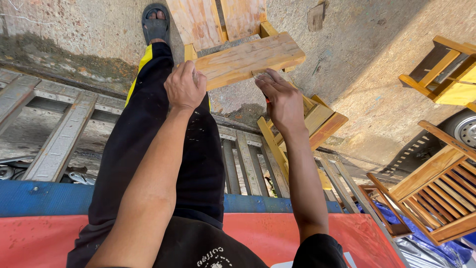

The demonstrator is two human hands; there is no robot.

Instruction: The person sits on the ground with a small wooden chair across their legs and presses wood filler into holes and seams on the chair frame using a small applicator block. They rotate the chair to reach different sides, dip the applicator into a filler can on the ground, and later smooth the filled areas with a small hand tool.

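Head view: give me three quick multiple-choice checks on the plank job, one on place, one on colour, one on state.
1. Where is the left hand?
A. on the near edge of the wooden plank
B. on the blue strip
C. on the slatted chair

2. What colour is the stripe down the black trouser leg?
A. red
B. yellow
C. white

3. How is the right hand?
A. flat and empty
B. out of view
C. curled around a small red-tipped thing

Key: 1 A, the knuckles meet the plank edge; 2 B, a yellow band runs along the seam; 3 C, red shows under the fingers.

small red item under right hand (283, 101) mostly hidden, slatted chair (436, 191) cut off at right edge
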